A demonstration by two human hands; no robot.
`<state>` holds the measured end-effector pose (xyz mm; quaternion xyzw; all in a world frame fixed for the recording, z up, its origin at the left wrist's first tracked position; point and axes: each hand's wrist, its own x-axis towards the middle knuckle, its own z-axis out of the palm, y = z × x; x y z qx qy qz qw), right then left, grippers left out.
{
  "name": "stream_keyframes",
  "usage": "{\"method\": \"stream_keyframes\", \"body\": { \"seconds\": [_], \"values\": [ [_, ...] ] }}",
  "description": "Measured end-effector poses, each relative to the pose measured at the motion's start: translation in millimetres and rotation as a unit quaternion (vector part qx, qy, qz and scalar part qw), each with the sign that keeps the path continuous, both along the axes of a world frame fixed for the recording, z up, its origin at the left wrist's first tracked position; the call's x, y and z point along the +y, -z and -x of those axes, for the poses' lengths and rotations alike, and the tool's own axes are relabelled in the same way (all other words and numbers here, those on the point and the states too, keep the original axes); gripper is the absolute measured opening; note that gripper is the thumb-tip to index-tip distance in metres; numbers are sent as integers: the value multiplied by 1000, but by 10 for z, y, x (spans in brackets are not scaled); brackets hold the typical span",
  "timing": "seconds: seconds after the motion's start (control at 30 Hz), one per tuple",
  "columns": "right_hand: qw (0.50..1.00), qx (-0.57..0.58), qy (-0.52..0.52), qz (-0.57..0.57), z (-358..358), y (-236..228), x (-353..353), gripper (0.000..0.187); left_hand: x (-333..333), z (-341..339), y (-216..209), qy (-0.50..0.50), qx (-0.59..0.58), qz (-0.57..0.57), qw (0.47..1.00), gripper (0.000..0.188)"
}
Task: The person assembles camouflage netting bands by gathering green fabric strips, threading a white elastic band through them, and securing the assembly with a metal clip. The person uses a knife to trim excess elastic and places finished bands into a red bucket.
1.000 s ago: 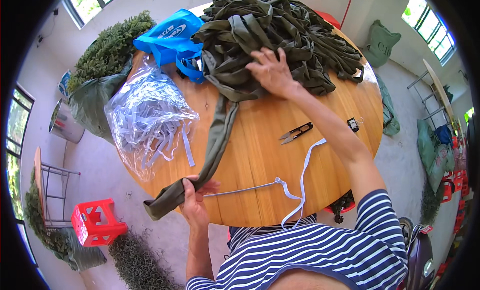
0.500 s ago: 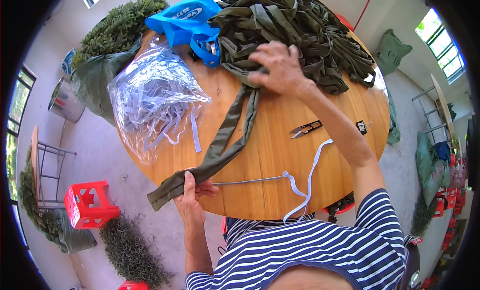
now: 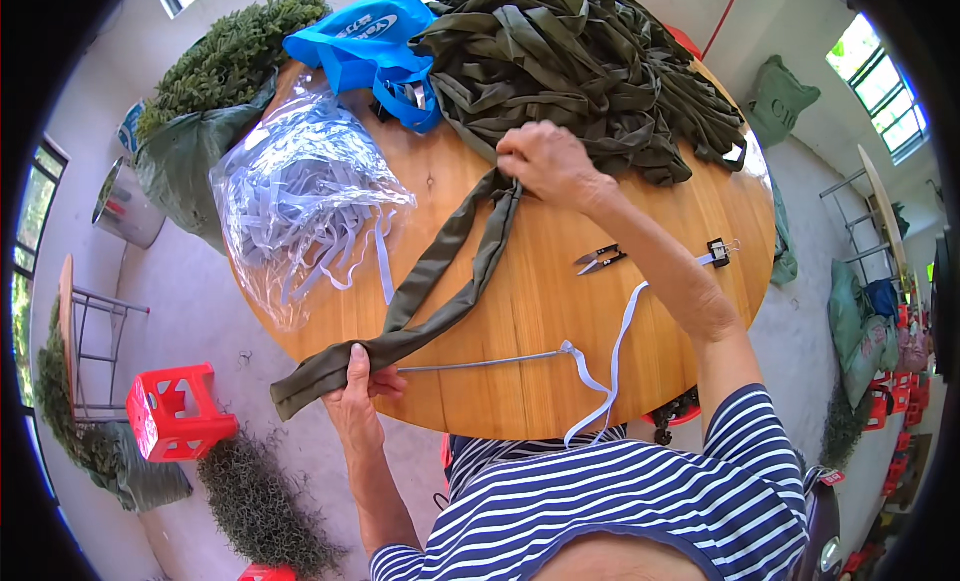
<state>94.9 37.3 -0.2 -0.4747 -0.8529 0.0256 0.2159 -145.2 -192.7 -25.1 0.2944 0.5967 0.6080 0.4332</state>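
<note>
Near the table's left front edge, my left hand (image 3: 358, 396) grips the end of a dark olive-green fabric strip (image 3: 420, 333), thumb on top. From beside those fingers a thin grey rod (image 3: 480, 363) reaches right across the table. A narrow white elastic band (image 3: 612, 381) is fastened at the rod's far end; it curves up and passes under my right forearm. Farther back, my right hand (image 3: 548, 166) is closed on the strip where it doubles back, just in front of a big heap of similar green strips (image 3: 560, 66).
Thread snips (image 3: 600, 259) lie right of centre, near a black binder clip (image 3: 720, 252) at the table's right. At the left sits a clear plastic bag (image 3: 300, 201) of white elastic, with a blue bag (image 3: 365, 46) behind it. A red stool (image 3: 180, 411) stands on the floor.
My right hand has closed from spread fingers onto the green strip by the heap. My left hand has shifted slightly left and down with the strip's end, drawing the strip straighter.
</note>
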Motion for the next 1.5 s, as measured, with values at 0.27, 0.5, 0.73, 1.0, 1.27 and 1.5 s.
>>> {"method": "stream_keyframes", "body": {
  "seconds": [0.27, 0.5, 0.73, 1.0, 1.27, 1.5],
  "values": [
    [950, 216, -26, 222, -218, 203, 92, 17, 522, -198, -544, 135, -6, -113, 984, 23],
    [785, 454, -59, 417, -358, -307, -425, 17, 644, -625, -514, 380, -129, 28, 916, 34],
    [749, 445, -152, 467, -332, -261, -1031, 28, 747, -975, -229, 276, -207, 21, 938, 36],
    [722, 472, -146, 484, -327, -183, -1179, 31, 781, -964, -133, 253, -133, -15, 958, 23],
    [650, 546, -66, 525, -289, -86, -1206, 28, 826, -987, -44, 267, -220, -25, 938, 19],
    [645, 586, -31, 490, -299, -41, -1215, 26, 773, -894, -15, 377, -169, -15, 910, 14]
  ]
}}
